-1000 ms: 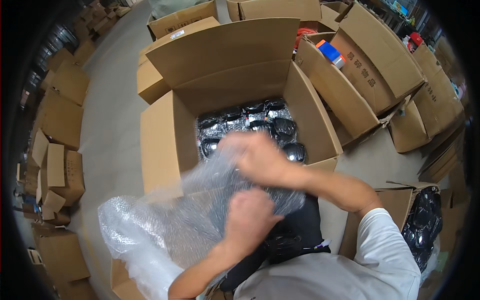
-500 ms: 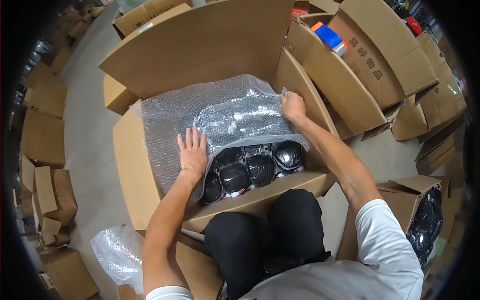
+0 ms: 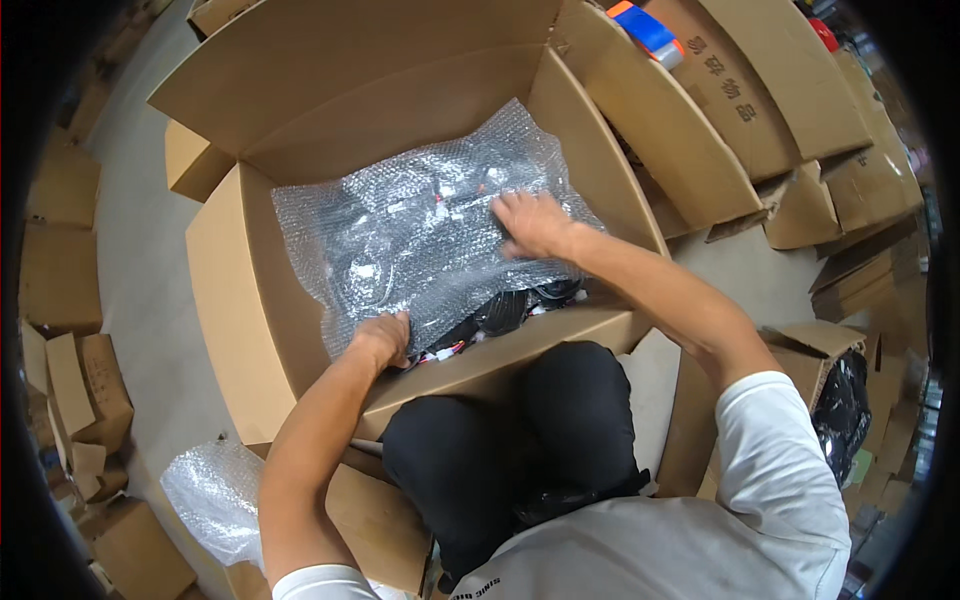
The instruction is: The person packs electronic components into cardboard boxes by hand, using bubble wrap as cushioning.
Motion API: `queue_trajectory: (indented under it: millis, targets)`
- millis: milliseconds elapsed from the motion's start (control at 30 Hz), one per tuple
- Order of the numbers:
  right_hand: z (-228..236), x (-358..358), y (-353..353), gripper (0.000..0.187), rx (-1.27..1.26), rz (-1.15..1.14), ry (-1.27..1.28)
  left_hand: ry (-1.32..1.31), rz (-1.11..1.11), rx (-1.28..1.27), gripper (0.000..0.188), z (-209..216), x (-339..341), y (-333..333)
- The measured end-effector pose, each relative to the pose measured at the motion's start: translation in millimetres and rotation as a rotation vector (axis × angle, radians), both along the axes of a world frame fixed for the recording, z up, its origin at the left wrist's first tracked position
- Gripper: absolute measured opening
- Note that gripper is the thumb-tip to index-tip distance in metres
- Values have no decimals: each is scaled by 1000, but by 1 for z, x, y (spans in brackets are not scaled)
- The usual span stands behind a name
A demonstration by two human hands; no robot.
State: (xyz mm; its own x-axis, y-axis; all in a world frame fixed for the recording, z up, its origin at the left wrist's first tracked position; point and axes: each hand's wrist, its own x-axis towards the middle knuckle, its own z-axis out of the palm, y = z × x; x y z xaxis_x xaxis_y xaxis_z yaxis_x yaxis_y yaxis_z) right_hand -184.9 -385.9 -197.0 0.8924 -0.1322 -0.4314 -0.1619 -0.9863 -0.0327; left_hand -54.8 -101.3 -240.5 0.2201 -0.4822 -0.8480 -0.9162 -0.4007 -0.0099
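Observation:
A clear sheet of bubble wrap [image 3: 420, 230] lies inside a large cardboard box [image 3: 240, 300], over several black, glossy, plastic-bagged items [image 3: 502, 312]. Those show uncovered only along the box's near wall; what kind they are I cannot make out. At the sheet's near left edge my left hand [image 3: 383, 340] is closed on the wrap, its fingertips partly hidden. My right hand [image 3: 532, 222] presses on the sheet right of its middle, fingers bent and thumb apart, with no fold of wrap visibly gripped.
Tall flaps [image 3: 370, 70] stand up at the box's far side. A blue and orange tape dispenser [image 3: 650, 35] rests on cartons at the far right. Loose bubble wrap [image 3: 215, 495] lies at the near left. Another carton holds black bagged items [image 3: 842, 395] at the right.
My right hand has let go of the sheet's far right corner and come inward onto it. My left hand has moved nearer to its near edge. The wrap now lies lower, covering more black items.

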Motion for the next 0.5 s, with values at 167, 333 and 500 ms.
queue_trajectory:
  millis: [167, 333, 500]
  targets:
    - [-37, -40, 9, 47, -220, 61, 146, 270, -5, 248, 54, -20, 21, 31]
    - [40, -36, 3, 47, 122, 31, -247, 79, 340, -865, 28, 126, -16, 18]
    - [135, -100, 17, 50, 460, -18, -487, 469, -129, -908, 64, 255, -187, 46]
